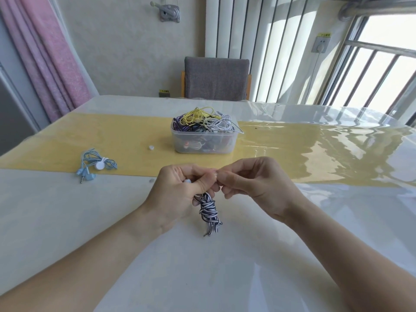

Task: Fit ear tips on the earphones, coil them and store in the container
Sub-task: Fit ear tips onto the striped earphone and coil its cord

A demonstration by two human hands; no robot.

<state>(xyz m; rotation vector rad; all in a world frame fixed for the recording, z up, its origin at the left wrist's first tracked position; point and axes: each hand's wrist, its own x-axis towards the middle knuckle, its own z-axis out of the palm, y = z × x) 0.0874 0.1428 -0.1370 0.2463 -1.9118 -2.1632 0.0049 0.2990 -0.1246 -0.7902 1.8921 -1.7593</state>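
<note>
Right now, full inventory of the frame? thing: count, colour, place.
striped earphones: 1, navy-white, coiled, hanging from left hand
blue earphones: 1, light blue, bundled, table left
container: 1, clear plastic, table centre, full of mixed cables
ear tip: 1, white, left of container
table: 1, white with yellow runner
chair: 1, grey, far side
curtain: 1, pink, left
left hand: grips striped earphones
right hand: pinches at earphone end
</note>
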